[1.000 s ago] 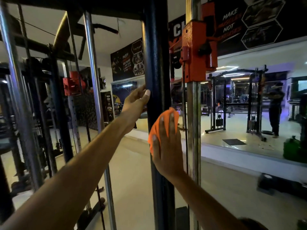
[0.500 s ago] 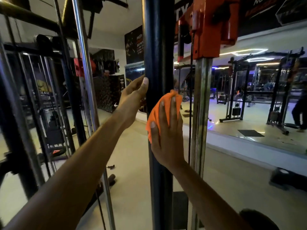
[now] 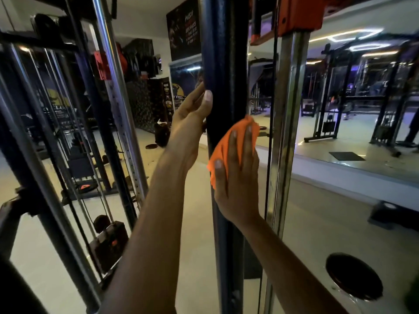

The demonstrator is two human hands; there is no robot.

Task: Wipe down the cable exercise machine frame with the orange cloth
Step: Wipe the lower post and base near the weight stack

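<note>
A dark upright post of the cable machine frame runs top to bottom through the middle of the head view. My right hand lies flat with straight fingers on the orange cloth, pressing it against the post's front. My left hand rests on the post's left side just above the cloth, thumb on the front edge; its fingers go behind the post and are hidden.
A chrome guide rod with an orange carriage stands right of the post, a thin cable between them. More chrome rods and a weight stack stand left. A wall mirror fills the right.
The view has tilted downward, so the orange carriage rose to the top edge. My right hand keeps the cloth flat on the post, slightly lower along it. My left hand keeps its place on the post.
</note>
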